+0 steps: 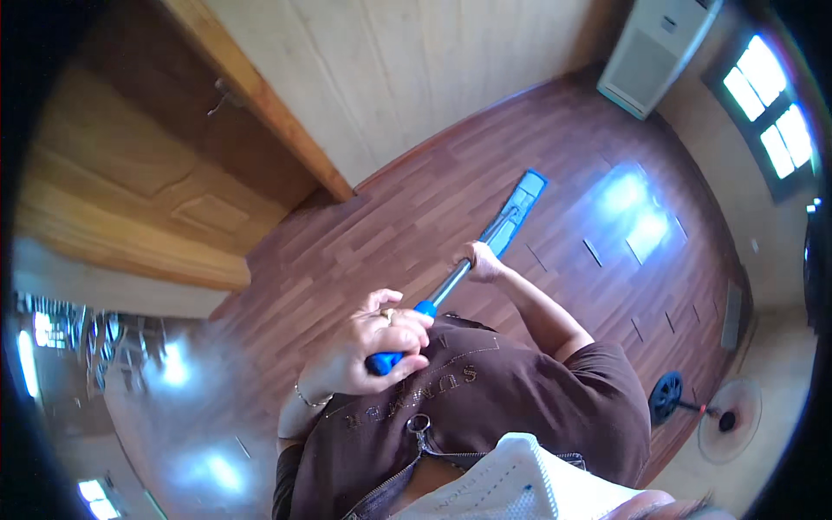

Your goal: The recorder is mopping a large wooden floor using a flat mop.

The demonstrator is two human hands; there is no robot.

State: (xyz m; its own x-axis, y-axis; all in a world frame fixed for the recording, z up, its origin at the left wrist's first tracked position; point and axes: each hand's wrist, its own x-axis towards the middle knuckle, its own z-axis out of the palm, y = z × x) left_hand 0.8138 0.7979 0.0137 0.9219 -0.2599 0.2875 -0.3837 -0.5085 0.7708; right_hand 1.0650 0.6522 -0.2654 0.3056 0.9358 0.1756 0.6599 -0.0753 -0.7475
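A flat mop with a blue pad, its mop head (526,198), lies on the wooden floor (425,208) ahead of me. The mop's metal pole (451,283) slants back toward my body and ends in a blue grip. My left hand (379,338), with a ring and a bracelet, is closed round that blue grip at chest height; the index finger looks raised. Lower on the pole, my right hand (482,262) is wrapped round the metal, nearer the mop head.
A wooden door (139,165) with a handle stands at the left. A tall white air conditioner (654,56) is in the far right corner. At the lower right is a standing fan (728,420). Stacked metal-framed furniture (130,351) stands at the left. Light glares off the floor.
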